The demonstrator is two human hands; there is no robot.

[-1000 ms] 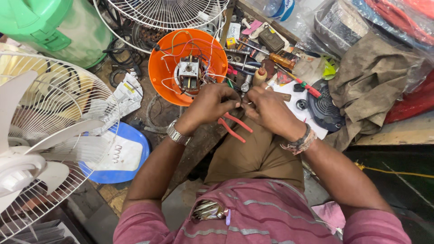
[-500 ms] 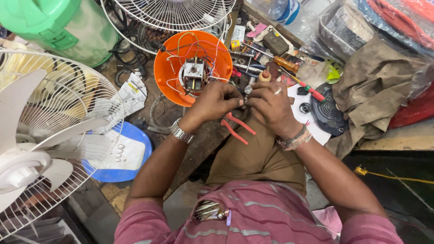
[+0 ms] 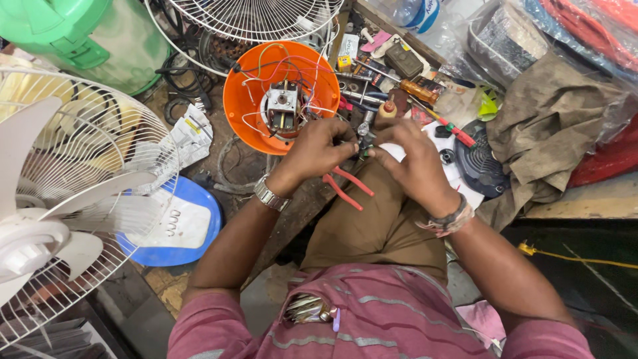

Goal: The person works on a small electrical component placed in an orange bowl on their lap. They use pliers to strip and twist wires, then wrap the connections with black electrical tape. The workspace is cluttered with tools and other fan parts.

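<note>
at the centre of the view, the left hand [image 3: 318,147] grips red-handled pliers [image 3: 347,185], while the right hand [image 3: 415,163] pinches thin wires [image 3: 362,151] beside them. the orange fan housing [image 3: 242,100] with its motor [image 3: 282,110] sits at eleven o'clock. it seems best to keep the wires taut and squeeze steadily.

Motor housing [image 3: 256,100] ahead of hands, fan [image 3: 60,199] left, pliers [image 3: 349,186] prob. on knee.
</note>
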